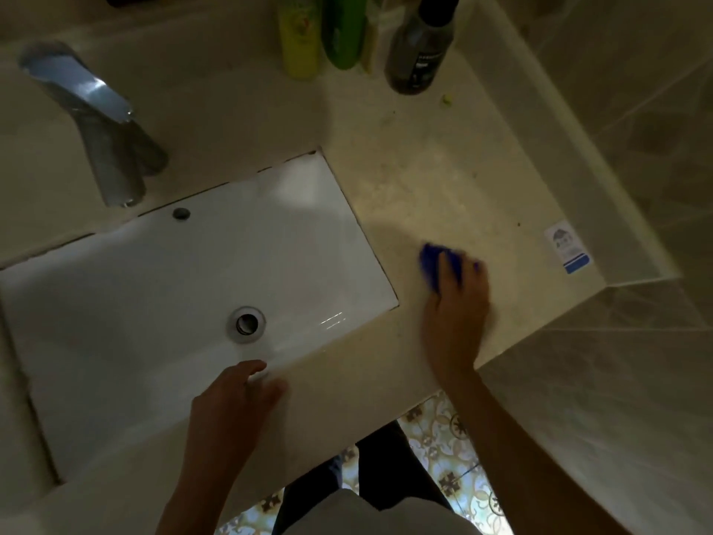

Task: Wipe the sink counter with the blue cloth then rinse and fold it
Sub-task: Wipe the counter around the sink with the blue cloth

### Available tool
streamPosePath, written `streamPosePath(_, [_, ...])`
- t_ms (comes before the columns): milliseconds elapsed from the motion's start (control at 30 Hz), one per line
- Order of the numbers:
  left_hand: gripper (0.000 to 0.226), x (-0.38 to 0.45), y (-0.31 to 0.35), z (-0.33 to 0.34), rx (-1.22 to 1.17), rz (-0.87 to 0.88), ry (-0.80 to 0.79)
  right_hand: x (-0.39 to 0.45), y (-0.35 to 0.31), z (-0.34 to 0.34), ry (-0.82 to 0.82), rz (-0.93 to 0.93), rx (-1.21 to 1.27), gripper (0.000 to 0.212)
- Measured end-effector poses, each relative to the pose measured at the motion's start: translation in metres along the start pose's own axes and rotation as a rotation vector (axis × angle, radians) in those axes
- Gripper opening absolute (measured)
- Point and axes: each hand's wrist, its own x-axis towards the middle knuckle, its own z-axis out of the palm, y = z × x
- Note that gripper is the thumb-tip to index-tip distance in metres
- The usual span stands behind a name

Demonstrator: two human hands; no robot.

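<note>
The blue cloth (pixel 432 264) lies bunched on the beige sink counter (pixel 436 179), just right of the white basin (pixel 173 287). My right hand (pixel 457 299) presses down on it with its fingers spread over the cloth; most of the cloth is hidden under the hand, and the hand is blurred. My left hand (pixel 235 403) rests on the counter's front strip at the basin's near rim, fingers loosely bent and holding nothing.
A chrome tap (pixel 96 121) stands behind the basin at the left. Yellow and green bottles (pixel 320 32) and a dark bottle (pixel 420 48) stand at the back. A small green scrap (pixel 447 99) and a sticker (pixel 567 247) lie near the tiled right wall.
</note>
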Motion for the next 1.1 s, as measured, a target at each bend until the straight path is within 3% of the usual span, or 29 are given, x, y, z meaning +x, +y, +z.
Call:
streamPosePath(200, [0.037, 0.009, 0.012, 0.006, 0.037, 0.007, -0.013, -0.122, -0.047, -0.004, -0.216, -0.613, 0.256, 0.028])
streamPosePath(267, [0.036, 0.011, 0.014, 0.004, 0.057, -0.025, -0.012, -0.124, -0.047, -0.01, -0.322, -0.871, 0.236, 0.027])
streamPosePath(300, [0.037, 0.012, 0.016, 0.004, 0.056, -0.036, -0.018, -0.107, -0.039, -0.011, -0.325, -0.904, 0.19, 0.024])
streamPosePath(367, [0.039, 0.016, 0.019, 0.002, 0.037, -0.051, -0.048, -0.064, -0.011, -0.012, -0.303, -0.701, 0.168, 0.019])
streamPosePath(500, [0.042, 0.019, 0.021, 0.001, -0.014, -0.089, -0.061, 0.041, 0.052, -0.014, -0.092, -0.193, 0.093, 0.05])
streamPosePath(600, [0.042, 0.019, 0.019, 0.004, 0.005, -0.079, -0.038, 0.134, 0.042, -0.003, -0.024, 0.066, 0.119, 0.057])
streamPosePath(667, [0.041, 0.019, 0.017, 0.006, 0.005, -0.067, -0.025, 0.184, 0.013, 0.009, 0.018, 0.073, 0.128, 0.055])
streamPosePath(767, [0.042, 0.02, 0.016, 0.006, -0.002, -0.041, -0.032, 0.217, -0.044, 0.035, -0.029, -0.097, 0.171, 0.054])
streamPosePath(900, [0.045, 0.024, 0.009, 0.007, 0.004, -0.021, -0.026, 0.181, -0.098, 0.06, -0.105, -0.53, 0.151, 0.049])
streamPosePath(967, [0.047, 0.025, 0.005, 0.009, 0.008, -0.01, -0.023, 0.158, -0.088, 0.056, -0.103, -0.598, 0.137, 0.046])
streamPosePath(1100, [0.05, 0.027, 0.001, 0.01, 0.005, -0.003, -0.054, 0.143, -0.038, 0.035, 0.078, -0.054, 0.214, 0.045])
